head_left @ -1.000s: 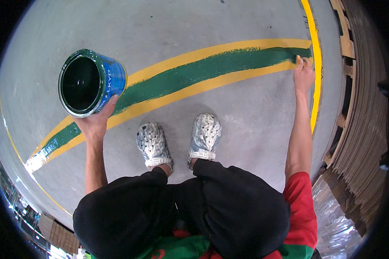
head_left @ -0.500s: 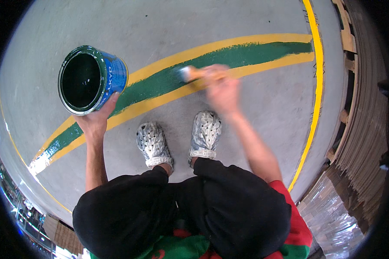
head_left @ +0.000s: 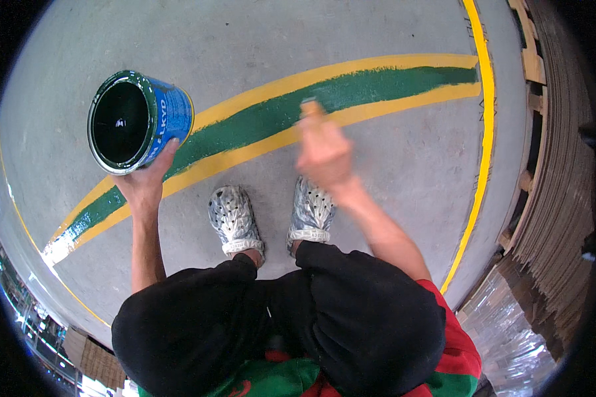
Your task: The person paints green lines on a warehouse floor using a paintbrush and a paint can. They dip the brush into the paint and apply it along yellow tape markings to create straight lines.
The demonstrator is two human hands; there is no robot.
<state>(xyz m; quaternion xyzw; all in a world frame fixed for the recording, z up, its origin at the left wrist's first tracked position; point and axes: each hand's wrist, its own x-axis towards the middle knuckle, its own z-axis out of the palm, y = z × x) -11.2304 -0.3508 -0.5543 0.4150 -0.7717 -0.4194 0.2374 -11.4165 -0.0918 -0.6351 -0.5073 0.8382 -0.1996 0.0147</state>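
My left hand [head_left: 144, 180] grips a blue paint can [head_left: 173, 114] from below and the side. The can is tilted toward me, its mouth showing dark green paint [head_left: 120, 122] inside and green smears on the rim. Closed around a paintbrush [head_left: 312, 108], my right hand [head_left: 326, 153] is slightly blurred. The bristle end lies at the green painted stripe [head_left: 245, 124] on the floor, mostly hidden by the handle and fingers. Yellow bands [head_left: 228, 160] border the green along both sides, and its left end shines.
My grey patterned clogs [head_left: 234, 215] stand just below the stripe. A bright yellow line [head_left: 489, 126] crosses the grey floor [head_left: 404, 172] at right. Beyond it are a wooden pallet [head_left: 535, 63], stacked brown cardboard [head_left: 563, 178] and clear plastic wrap [head_left: 503, 317].
My right hand has moved down and a little left, and the brush has swung from pointing left to pointing away from me. The can has barely shifted.
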